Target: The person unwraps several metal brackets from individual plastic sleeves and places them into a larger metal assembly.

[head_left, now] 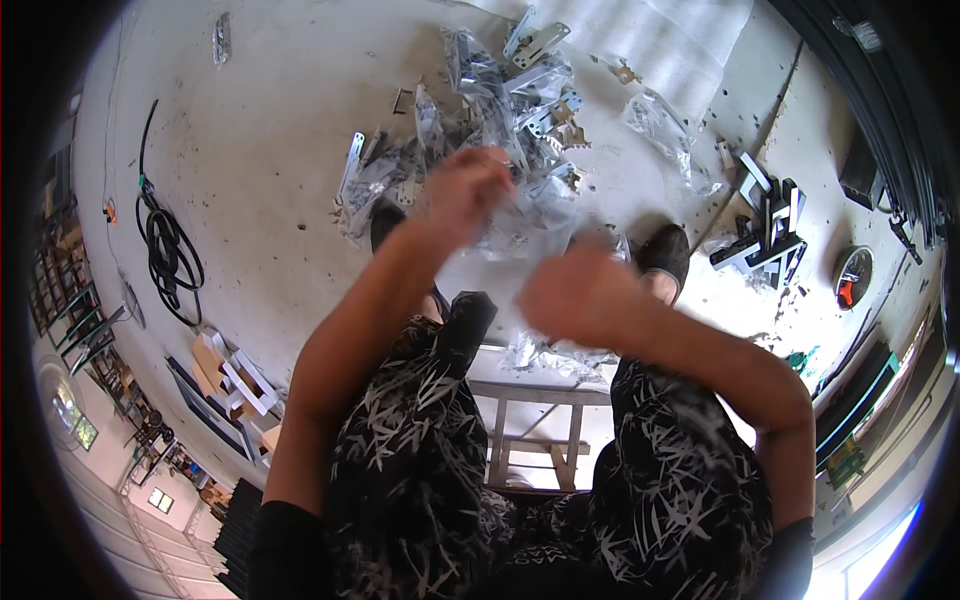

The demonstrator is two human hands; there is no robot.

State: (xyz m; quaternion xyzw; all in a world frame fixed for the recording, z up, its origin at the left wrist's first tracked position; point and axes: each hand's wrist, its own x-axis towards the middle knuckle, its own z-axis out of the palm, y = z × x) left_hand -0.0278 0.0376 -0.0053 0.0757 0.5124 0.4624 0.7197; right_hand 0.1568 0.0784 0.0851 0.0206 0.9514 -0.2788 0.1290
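Note:
My left hand point(468, 192) is raised over a heap of clear plastic bags point(485, 80) and metal brackets point(542, 45). Its fingers are curled closed, and motion blurs them. Nearer to me and further right, my right hand point(575, 295) is closed like a fist, also smeared. A hazy, see-through patch lies between the two hands; I cannot tell whether it is a bag they hold or one on the floor behind. What sits inside the fingers is hidden. More crumpled clear plastic point(550, 358) lies below my right hand, between my knees.
My shoes point(664, 250) flank the heap. Dark angled metal pieces point(772, 215) lie right, near a round container point(853, 275) with something orange inside. A coiled black cable point(170, 245) and cartons point(235, 375) are left. Long black profiles point(880, 90) line the far right. A wooden frame point(535, 395) stands between my legs.

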